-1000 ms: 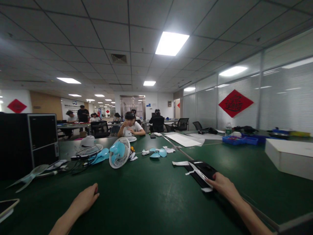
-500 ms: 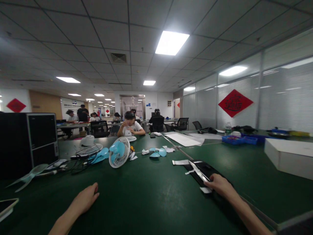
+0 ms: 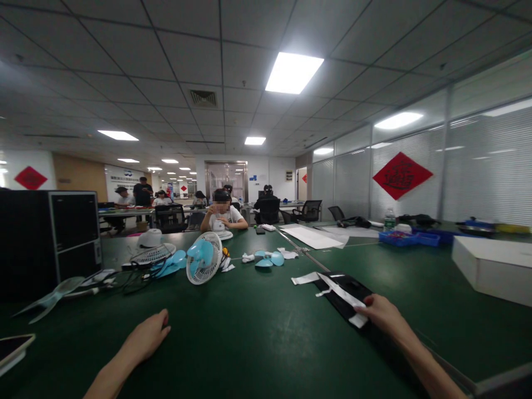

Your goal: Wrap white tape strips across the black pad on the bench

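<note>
Black flat pack [image 3: 343, 291] with its white paper strip [image 3: 341, 296] lies on the green surface [image 3: 257, 332] to my right, and my right hand [image 3: 384, 313] rests on its near end, fingers laid over it, not gripping. My left hand [image 3: 145, 337] rests loosely curled and empty on the surface, well apart. Judging by this, little is done: the small fan [image 3: 203, 258] and loose blue blades [image 3: 269, 259] beyond sit untouched.

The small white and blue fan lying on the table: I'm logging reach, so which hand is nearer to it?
Left. The left hand rests flat on the table just below the fan; the right hand is far right, touching the black tray.
</note>
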{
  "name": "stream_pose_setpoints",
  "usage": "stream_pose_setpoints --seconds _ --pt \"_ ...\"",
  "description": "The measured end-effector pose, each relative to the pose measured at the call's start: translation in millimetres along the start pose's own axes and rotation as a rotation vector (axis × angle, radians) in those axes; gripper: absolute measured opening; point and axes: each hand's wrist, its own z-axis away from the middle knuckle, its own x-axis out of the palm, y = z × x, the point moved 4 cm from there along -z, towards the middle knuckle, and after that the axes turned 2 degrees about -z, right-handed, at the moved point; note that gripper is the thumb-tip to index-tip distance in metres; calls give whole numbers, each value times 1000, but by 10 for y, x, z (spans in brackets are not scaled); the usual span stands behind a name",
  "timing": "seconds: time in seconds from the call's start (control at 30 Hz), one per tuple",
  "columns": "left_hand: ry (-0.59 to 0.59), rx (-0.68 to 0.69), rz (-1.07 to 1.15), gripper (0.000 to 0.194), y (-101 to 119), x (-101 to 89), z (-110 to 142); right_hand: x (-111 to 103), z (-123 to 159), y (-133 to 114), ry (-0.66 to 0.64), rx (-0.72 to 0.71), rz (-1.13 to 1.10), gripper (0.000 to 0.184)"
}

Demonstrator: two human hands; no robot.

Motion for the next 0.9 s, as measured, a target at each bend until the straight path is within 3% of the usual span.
stream_pose_setpoints --seconds 0.1,0.2,0.6,0.73,0.9 --pt "-14 -8 -10 23 8 -6 7 -2 53 -79 -48 -26 -111 28" --pt "-14 -11 -5 24 7 -1 8 -26 169 -279 -73 -158 -192 31" --pt "4 6 -36 22 47 -10 14 -215 603 -1128 250 -642 -95 24" --pt "-7 -1 -31 21 101 -41 54 39 745 -1220 146 -823 40 21" --pt "20 3 -49 20 108 -44 59 397 852 -1065 -145 -824 175 12"
